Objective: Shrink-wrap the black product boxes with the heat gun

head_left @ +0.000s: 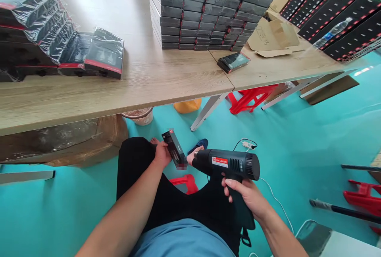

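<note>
Beside the table [143, 78], black box [175, 146] pinched in left hand [162, 154], heat gun [230, 163] gripped in right hand [250, 196]

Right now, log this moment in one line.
left hand: holding black box; right hand: gripping heat gun, nozzle toward box; table: stacked boxes, film-wrapped boxes

Dressed in a plain dusty-blue top [184, 241], lightly creased at the front, and loose, matte black trousers [133, 165] of one even colour, with both forearms [127, 209] bare and a dark navy slipper [203, 143] on the right foot [189, 158]
</note>
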Demonstrator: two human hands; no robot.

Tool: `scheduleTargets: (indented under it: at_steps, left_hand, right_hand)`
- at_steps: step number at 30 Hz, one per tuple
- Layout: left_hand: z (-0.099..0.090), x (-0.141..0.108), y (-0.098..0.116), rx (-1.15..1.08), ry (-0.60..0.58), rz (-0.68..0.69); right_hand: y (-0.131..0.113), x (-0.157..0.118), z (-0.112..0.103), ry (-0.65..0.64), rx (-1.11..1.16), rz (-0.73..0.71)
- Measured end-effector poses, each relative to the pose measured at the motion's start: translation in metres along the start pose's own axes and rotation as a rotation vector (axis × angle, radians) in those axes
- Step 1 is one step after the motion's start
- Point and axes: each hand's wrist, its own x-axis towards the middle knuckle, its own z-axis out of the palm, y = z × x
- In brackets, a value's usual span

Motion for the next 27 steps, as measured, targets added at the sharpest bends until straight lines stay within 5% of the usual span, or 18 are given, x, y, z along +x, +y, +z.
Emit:
scheduleTargets:
  at_steps: [4, 10, 22, 27]
  left_hand:
    - [0.002, -0.002, -0.006, 0.173, -0.058, -0.013]
    - [0.004, -0.005, -0.015, 0.381, -0.101, 0.125]
    - [0.012, -0.011, -0.014, 0.611, -0.125, 0.318]
    - [0.017, -0.017, -0.013, 0.661, -0.123, 0.355]
  right_hand:
    - [-0.009, 0.001, 0.004, -0.075, 0.223, 0.041]
    - [-0.023, 0.012, 0.006, -0.004, 0.436, 0.043]
    - [-0.025, 0.014, -0.003, 0.026, 0.269, 0.034]
    - [-0.034, 0.015, 0.012, -0.087, 0.03, -0.039]
